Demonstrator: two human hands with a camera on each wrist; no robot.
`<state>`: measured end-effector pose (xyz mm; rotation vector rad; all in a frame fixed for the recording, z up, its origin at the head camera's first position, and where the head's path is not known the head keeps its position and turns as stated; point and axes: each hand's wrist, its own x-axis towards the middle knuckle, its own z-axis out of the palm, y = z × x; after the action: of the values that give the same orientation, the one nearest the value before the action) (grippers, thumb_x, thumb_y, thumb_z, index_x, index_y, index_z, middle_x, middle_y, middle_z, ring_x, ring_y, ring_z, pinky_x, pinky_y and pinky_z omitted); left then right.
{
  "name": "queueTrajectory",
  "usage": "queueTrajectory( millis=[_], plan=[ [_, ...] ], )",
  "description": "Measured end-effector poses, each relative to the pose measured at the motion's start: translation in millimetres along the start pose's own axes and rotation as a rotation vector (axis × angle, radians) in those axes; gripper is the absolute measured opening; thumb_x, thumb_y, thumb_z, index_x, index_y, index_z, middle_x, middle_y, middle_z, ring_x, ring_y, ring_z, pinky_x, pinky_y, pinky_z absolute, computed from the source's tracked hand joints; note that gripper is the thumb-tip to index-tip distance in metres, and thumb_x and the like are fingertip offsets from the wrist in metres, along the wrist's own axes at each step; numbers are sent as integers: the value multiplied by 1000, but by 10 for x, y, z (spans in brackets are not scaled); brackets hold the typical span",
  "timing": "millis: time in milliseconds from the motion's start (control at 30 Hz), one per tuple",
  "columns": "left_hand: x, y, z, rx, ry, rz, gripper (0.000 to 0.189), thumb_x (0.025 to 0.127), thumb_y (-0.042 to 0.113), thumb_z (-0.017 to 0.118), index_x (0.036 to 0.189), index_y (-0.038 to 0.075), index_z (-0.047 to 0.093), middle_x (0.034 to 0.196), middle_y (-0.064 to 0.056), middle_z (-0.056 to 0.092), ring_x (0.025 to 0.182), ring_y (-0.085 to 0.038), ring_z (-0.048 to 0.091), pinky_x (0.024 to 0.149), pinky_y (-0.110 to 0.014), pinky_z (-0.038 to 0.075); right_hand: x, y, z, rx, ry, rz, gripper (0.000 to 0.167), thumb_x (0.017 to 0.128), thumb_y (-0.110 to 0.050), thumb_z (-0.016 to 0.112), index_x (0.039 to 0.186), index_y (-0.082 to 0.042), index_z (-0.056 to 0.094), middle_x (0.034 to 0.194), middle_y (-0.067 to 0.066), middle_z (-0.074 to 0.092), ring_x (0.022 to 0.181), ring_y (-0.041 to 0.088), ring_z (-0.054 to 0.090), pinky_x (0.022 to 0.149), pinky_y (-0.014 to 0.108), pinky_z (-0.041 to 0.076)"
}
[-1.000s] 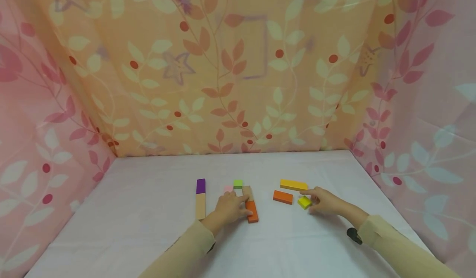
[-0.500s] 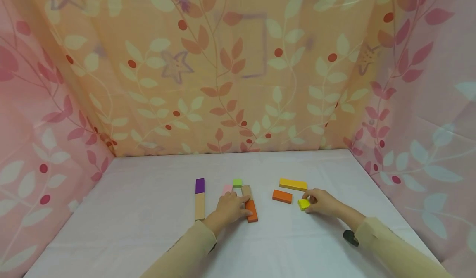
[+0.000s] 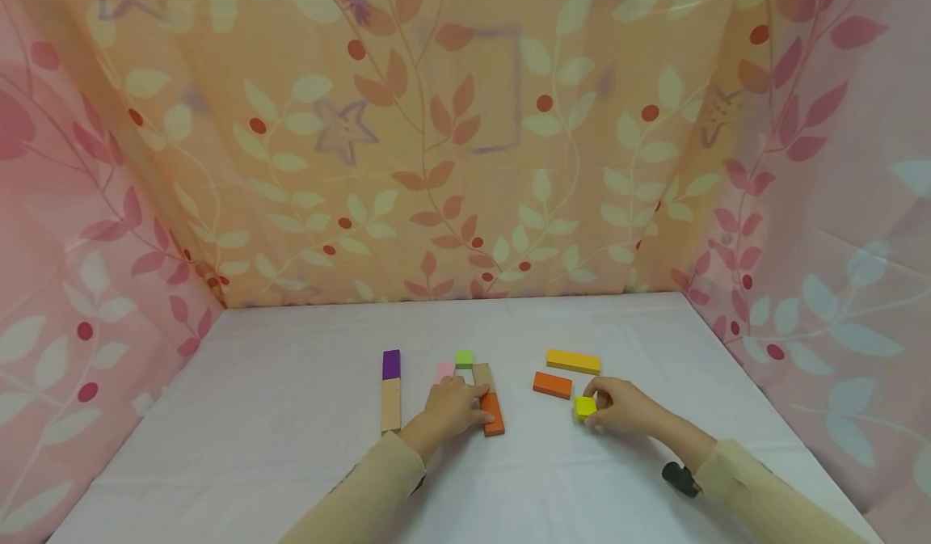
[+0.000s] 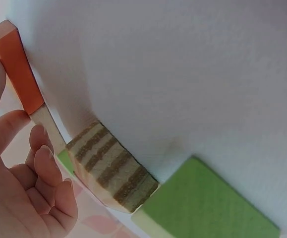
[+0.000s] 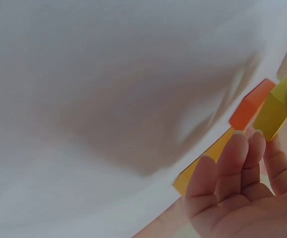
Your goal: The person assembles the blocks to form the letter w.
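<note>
My right hand pinches a small yellow block between thumb and fingers; its yellow face shows in the right wrist view. My left hand rests among the blocks at mid-table. Its thumb and index finger touch the left side of an orange block, the other fingers loosely curled in the left wrist view. A tan block meets the orange one end to end. Beyond the hand lie a pink block and a light green block. A brown-striped block touches a green block, mostly hidden from the head.
To the left, a purple block and a tan block form an upright row. Another orange block and a long yellow-orange block lie near the right hand. Patterned curtains enclose the white table at back and sides.
The right hand has taken hold of the small yellow block and brought it slightly left and nearer, turning it. The left hand stays in place at the orange block.
</note>
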<state>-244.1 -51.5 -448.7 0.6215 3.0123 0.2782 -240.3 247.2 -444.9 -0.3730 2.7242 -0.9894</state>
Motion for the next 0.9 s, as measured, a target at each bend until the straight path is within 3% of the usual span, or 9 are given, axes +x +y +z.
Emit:
queueTrajectory(
  millis=[400, 900],
  plan=[
    [-10, -2, 10, 3, 2, -5, 57, 82, 46, 72, 131, 19, 64, 102, -13, 64, 85, -25, 52, 71, -36, 42, -34, -198, 131, 30, 31, -13, 33, 73, -9, 85, 94, -5, 61, 71, 2, 44, 68, 18, 42, 61, 29, 34],
    [2, -11, 28, -7, 5, 4, 55, 83, 46, 72, 130, 18, 64, 100, -13, 65, 84, -25, 52, 71, -36, 41, -31, -312, 399, 57, -35, -67, 33, 71, -10, 86, 91, -5, 60, 70, 1, 45, 68, 17, 43, 59, 26, 33]
  ],
)
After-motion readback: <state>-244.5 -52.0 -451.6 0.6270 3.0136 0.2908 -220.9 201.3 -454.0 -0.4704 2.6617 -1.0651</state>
